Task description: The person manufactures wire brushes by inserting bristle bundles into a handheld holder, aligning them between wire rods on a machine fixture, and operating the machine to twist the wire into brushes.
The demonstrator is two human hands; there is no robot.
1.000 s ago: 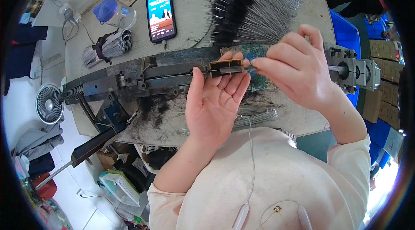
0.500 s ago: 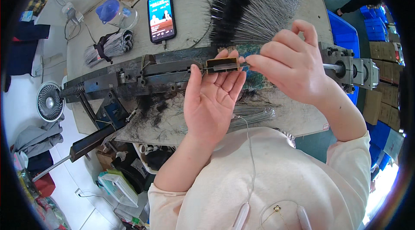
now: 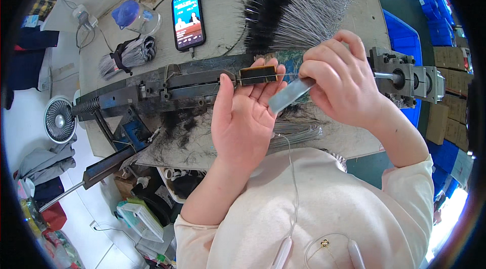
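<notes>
My left hand is palm up with fingers stretched out behind a small dark block with yellowish edges. The block lies in line with the long metal bench machine; whether the fingers bear its weight is unclear. A thin wire runs from the block toward my right hand. That hand is closed on a flat grey plate, smeared by motion, whose free end slants down beside my left fingers. Beyond my right hand, a metal shaft enters the machine's right end.
Black-bristled wire brushes lie in a pile at the back. A lit phone, a clear jar with a purple lid and a strapped grey bundle are behind the machine. Loose wires lie in front. A blue bin stands right.
My right hand, pinching near the block's right end before, has shifted slightly right and now shows the grey plate in its grip. A person's legs at the upper right have mostly left view.
</notes>
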